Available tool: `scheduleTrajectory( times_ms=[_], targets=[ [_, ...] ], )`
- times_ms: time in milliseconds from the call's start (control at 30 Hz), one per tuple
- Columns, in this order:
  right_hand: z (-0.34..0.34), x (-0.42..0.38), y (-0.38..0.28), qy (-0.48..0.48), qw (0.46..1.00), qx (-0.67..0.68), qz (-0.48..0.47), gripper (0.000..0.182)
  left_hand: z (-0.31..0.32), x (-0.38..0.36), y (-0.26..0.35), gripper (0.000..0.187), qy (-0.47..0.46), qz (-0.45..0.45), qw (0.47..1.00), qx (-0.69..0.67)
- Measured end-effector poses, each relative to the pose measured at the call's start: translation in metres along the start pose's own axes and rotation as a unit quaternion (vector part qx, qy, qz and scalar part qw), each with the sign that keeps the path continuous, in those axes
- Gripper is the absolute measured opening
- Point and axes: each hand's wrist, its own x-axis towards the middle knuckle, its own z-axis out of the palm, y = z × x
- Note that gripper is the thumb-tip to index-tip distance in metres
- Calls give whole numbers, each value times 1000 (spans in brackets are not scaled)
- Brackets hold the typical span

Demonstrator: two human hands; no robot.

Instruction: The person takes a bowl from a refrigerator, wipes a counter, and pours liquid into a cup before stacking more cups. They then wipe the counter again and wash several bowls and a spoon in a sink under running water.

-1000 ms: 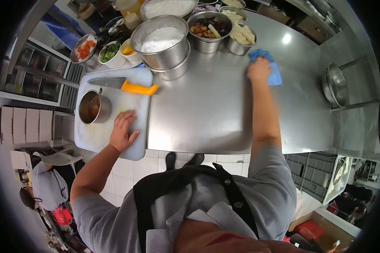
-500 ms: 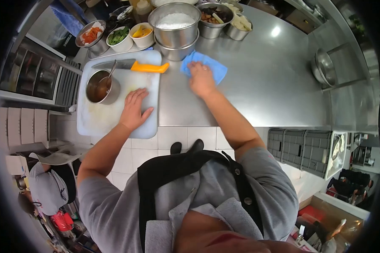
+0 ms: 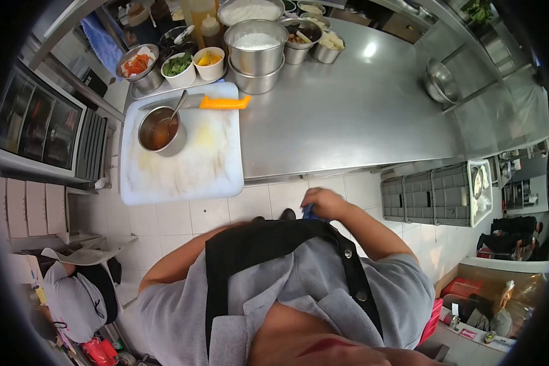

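My right hand (image 3: 325, 202) is closed around a bunched blue cloth (image 3: 309, 212), just off the counter's front edge and close to my apron. Only a small fold of the cloth shows. My left forearm runs toward my waist, and the apron hides that hand. On the white cutting board (image 3: 207, 174) stands a metal pot (image 3: 175, 145) of brown liquid with a spoon (image 3: 178, 102) leaning in it. Behind the pot lies a knife with an orange handle (image 3: 222, 102), its grip reaching past the board's edge.
Bowls of greens (image 3: 178, 65), orange shreds (image 3: 136, 63) and yellow pieces (image 3: 208, 59) line the back left. Beside them stand stacked metal pots (image 3: 256, 58) with white powder. Grey crates (image 3: 424, 198) sit right of the steel counter (image 3: 348, 110). Another person (image 3: 76, 299) is at lower left.
My right hand has left the counter and drawn back toward my body with the blue cloth. My left hand has come off the cutting board and out of sight.
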Motion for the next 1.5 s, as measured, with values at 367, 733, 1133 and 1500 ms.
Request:
scheduleTrajectory(
  times_ms=[367,733,1133,1500],
  targets=[
    [0,129,-10,371,872,-317,37,51,36,10,50,60,-68,-47,971,225],
    [-34,88,12,173,951,-153,-203,50,86,64,222,24,270,443,823,230],
    [-117,44,117,297,943,-118,-89,56,12,147,369,17,438,408,796,91],
    [-121,66,147,384,912,111,-92,44,46,123,341,17,405,566,718,1]
  ],
)
